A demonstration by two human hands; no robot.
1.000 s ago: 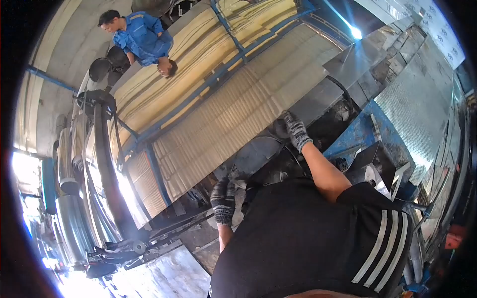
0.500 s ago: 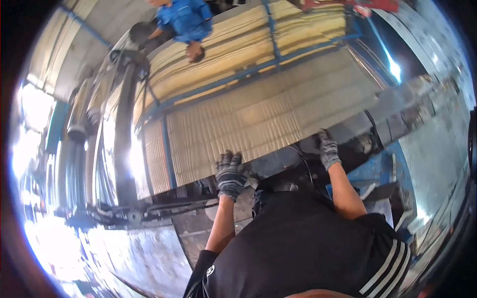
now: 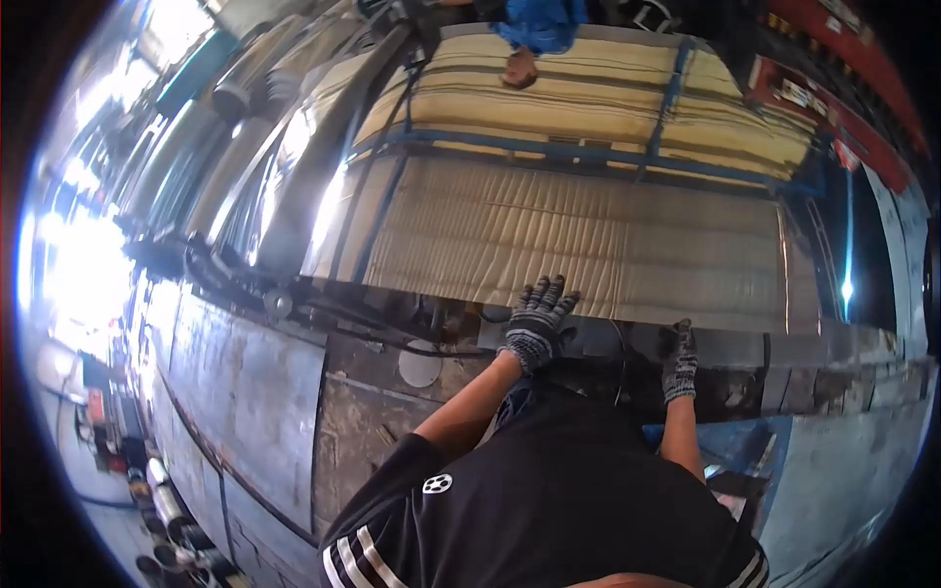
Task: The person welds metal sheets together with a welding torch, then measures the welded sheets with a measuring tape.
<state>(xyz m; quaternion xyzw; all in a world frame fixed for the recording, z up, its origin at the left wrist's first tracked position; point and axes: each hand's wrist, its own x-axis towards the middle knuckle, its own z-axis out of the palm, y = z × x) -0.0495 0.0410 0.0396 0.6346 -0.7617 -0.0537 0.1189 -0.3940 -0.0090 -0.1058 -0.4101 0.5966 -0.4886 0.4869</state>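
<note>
A large ribbed metal sheet (image 3: 588, 240) lies flat on a blue-framed bed in front of me. My left hand (image 3: 537, 316), in a grey knit glove, rests with fingers spread on the sheet's near edge. My right hand (image 3: 678, 359), gloved the same, lies further right along that edge, its fingers curled over the dark machine part below. Neither hand holds a loose object.
Another person in blue (image 3: 534, 29) leans over the far side of the bed. Stacked cream panels (image 3: 588, 98) lie beyond the sheet. A long shiny roller (image 3: 304, 186) runs at the left. Steel floor plates (image 3: 255, 392) lie lower left, a blue machine frame (image 3: 716, 441) to my right.
My view has swung round, so the sheet now lies level across the frame. My left hand has gone from beside the machine up onto the sheet's edge; my right hand has stayed on that edge.
</note>
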